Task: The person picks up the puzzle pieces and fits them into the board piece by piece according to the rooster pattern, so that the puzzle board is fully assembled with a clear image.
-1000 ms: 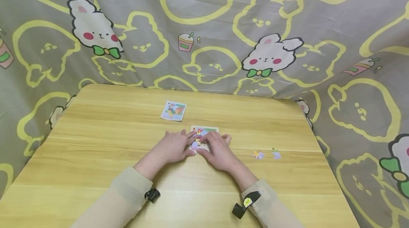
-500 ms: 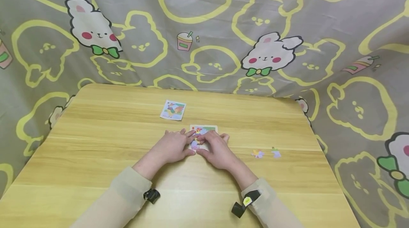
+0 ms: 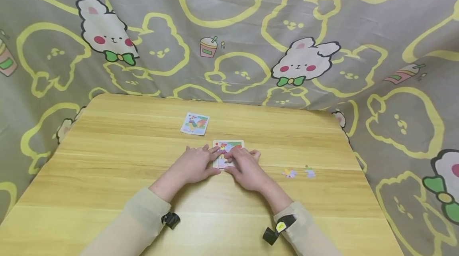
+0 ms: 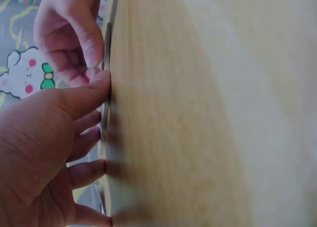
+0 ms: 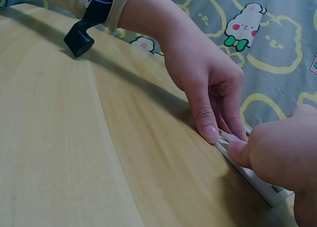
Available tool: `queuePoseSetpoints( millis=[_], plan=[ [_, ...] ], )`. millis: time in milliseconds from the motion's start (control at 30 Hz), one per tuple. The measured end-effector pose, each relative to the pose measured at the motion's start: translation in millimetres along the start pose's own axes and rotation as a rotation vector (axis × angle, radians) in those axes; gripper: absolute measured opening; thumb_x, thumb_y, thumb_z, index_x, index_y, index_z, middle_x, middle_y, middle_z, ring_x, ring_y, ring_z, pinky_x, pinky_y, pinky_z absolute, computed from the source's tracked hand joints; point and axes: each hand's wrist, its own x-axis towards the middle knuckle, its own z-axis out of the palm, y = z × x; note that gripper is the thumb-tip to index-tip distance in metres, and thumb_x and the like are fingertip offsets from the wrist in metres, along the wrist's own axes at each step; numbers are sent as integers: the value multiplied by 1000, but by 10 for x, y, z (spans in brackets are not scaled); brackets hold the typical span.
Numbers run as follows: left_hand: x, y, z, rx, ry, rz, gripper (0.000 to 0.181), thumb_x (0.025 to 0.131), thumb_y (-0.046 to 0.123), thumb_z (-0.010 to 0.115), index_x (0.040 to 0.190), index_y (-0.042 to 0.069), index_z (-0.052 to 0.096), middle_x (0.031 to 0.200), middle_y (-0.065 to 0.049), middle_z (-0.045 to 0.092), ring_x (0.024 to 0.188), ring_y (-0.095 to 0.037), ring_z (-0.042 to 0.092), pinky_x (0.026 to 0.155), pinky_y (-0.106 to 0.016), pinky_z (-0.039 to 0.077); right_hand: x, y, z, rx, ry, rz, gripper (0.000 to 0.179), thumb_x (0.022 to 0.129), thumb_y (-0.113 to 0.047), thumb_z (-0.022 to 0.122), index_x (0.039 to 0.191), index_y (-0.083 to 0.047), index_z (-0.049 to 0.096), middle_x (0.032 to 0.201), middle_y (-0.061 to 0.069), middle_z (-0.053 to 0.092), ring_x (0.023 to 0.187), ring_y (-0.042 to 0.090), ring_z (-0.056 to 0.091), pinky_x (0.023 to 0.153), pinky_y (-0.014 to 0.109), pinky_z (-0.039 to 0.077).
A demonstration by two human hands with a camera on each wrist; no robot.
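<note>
A small square jigsaw puzzle board (image 3: 237, 143) with a rooster picture lies between both hands in the head view. My left hand (image 3: 195, 165) rests on its left side, fingers extended and spread over board and table, the thumb at the near edge. My right hand (image 3: 246, 170) bends over the board's right part and covers much of it. In the left wrist view, its thumb and finger pinch a thin, pale puzzle piece (image 4: 92, 74) on edge. A pale lilac area shows at the board's lower left. In the right wrist view, both thumbs are close to the board's near edge.
Two loose puzzle pieces lie on the table to the right, an orange-and-lilac piece (image 3: 289, 173) and a green-and-lilac piece (image 3: 310, 172). A rooster picture card (image 3: 195, 124) lies behind the board. A patterned curtain (image 3: 236, 68) surrounds the table's far side.
The yellow-and-lilac piece by my right fingertips has shifted, and the board's lower left now looks flatter and paler. My right hand has moved very slightly; my left hand keeps its place.
</note>
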Motion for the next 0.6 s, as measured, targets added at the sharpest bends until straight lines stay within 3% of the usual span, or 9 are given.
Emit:
queuePoseSetpoints(
  millis=[200,600],
  plan=[
    [-2,1,4,-1,10,4,70,100,57,67,158,20,54,162,-4,46,142,-44,50,98,-84,38,21,0,-19,-35,-35,-56,24,101,-27,75,118,-11,66,106,-5,64,107,16,58,99,62,22],
    [-18,7,-17,-3,-3,-2,70,100,56,66,159,19,52,163,-5,46,143,-43,49,98,-84,39,84,-4,-13,-173,-38,-52,32,102,-39,72,121,-14,75,112,-5,67,115,18,58,101,62,25]
  ],
)
